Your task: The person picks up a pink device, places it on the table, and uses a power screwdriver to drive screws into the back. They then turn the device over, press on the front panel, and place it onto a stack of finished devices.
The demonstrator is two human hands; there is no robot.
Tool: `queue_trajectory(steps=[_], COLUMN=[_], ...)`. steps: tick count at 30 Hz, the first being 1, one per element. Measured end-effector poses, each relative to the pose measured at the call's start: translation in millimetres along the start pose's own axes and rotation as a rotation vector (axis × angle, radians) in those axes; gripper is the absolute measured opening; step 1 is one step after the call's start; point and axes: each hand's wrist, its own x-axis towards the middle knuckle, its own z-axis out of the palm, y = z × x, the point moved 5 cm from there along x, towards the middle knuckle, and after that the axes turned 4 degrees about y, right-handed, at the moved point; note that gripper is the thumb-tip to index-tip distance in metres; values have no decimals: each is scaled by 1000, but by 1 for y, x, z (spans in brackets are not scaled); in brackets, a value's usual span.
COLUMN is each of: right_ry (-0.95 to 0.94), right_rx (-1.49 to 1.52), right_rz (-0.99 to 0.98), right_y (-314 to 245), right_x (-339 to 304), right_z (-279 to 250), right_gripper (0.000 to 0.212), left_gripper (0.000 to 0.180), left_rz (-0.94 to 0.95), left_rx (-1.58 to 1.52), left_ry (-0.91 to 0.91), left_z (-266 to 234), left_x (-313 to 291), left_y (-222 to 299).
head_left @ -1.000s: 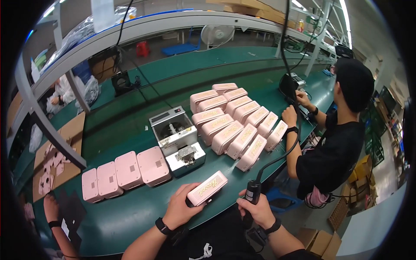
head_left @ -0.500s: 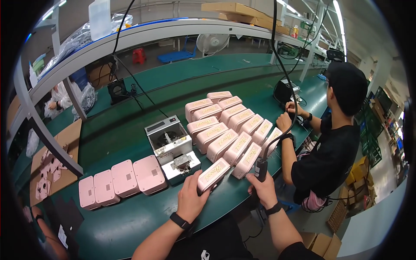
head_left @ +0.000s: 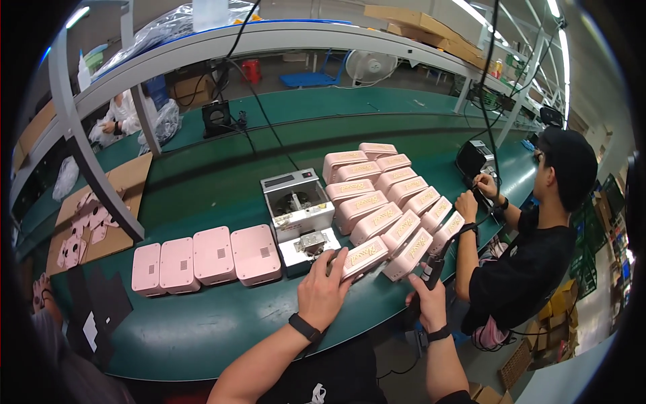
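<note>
My left hand (head_left: 323, 291) grips the near left end of a pink case (head_left: 365, 258) with rounded corners and gold lettering on top. My right hand (head_left: 431, 299) is closed around a black corded electric screwdriver (head_left: 434, 269), which hangs from a black cable; its lower part is hidden by the fingers. Close beside it lies another pink case (head_left: 410, 254), at the near end of a group of several like it. Left of my left hand stands a grey and white machine (head_left: 299, 205) with an open-topped metal housing and a small metal block in front.
Several pink cases (head_left: 256, 254) lie in a row to the left, plain face up. Further left are black sheets (head_left: 101, 306) and a cardboard sheet (head_left: 131, 178) bearing pink parts. A co-worker in black (head_left: 521, 259) works at the right. A grey shelf beam (head_left: 282, 39) crosses overhead.
The view has swung left, so the scene sits further right. My left hand stays at the same pink case, and my right hand keeps hold of the screwdriver.
</note>
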Motion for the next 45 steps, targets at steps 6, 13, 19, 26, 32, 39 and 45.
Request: queue_trajectory(steps=[6,13,19,26,32,39,45], right_ry=[63,1,-226,-388,-520,-559,-593], right_rx=[2,31,104,167,265,449,440], right_rz=[-64,-109,-90,-148,-267,-387,-482], right_y=[8,-4,-17,-36,-50,-60,-133], right_x=[-8,-40,-61,-69,-70,-61,-39], right_z=[-1,-6,38,86,98,103,179], right_gripper=[46,29,20,29,40,42,22], left_gripper=[59,68,69,69,70,85,95], left_rz=[57,36,11,52,38,-254,-97], left_rx=[161,178,516,556,468,87,-44], left_ry=[19,102,27,-195,-273,-291,-458], left_z=[-11,-81,-99,-90,-137,-150,-119], left_x=[6,-8,-1,-49,-94,-93,-52], left_y=[-3,-41,-76,-64,-45,-78,-76])
